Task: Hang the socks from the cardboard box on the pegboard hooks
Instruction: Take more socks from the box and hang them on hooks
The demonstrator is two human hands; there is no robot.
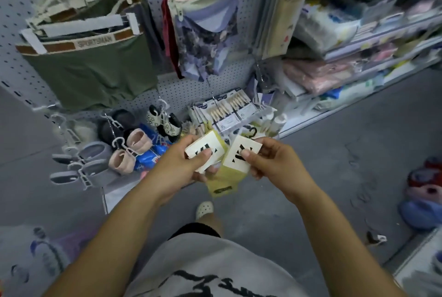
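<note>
I hold two packs of yellow socks in front of me, each with a white card label bearing a black logo. My left hand grips the left sock pack with its thumb on the label. My right hand pinches the right sock pack, whose black plastic hook sticks up at the top. Yellow sock fabric hangs below both labels. The grey pegboard stands just beyond, with wire hooks carrying goods. No cardboard box is in view.
Green boxer shorts and printed underwear hang on the pegboard. Lower hooks hold slippers and shoes, beige socks and packs of pegs. Shelves of packaged goods stand at the right. Slippers lie on the grey floor.
</note>
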